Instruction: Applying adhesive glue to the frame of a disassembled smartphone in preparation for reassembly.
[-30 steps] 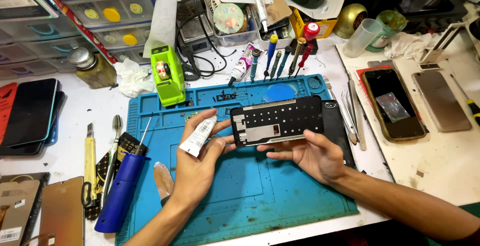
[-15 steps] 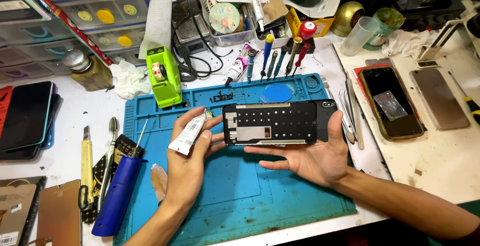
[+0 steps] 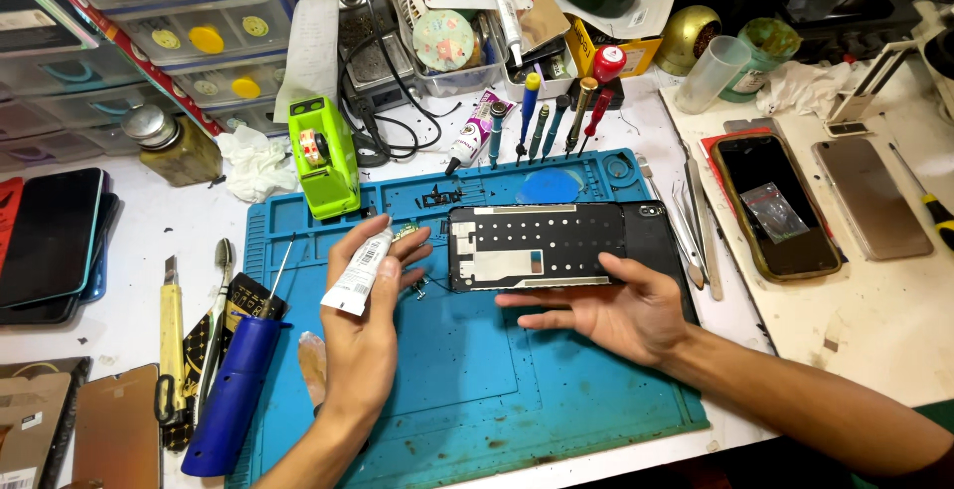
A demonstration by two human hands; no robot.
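Left hand (image 3: 363, 325) pinched glue tube (image 3: 358, 272); right hand (image 3: 621, 315), open-palmed, balanced phone frame (image 3: 556, 245) at frame centre, which might slide off.

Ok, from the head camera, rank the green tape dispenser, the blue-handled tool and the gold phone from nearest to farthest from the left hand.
1. Blue-handled tool: just left of the left hand, on the mat's left edge.
2. Green tape dispenser: beyond the hand, at the mat's top left.
3. Gold phone: far right, on the board.
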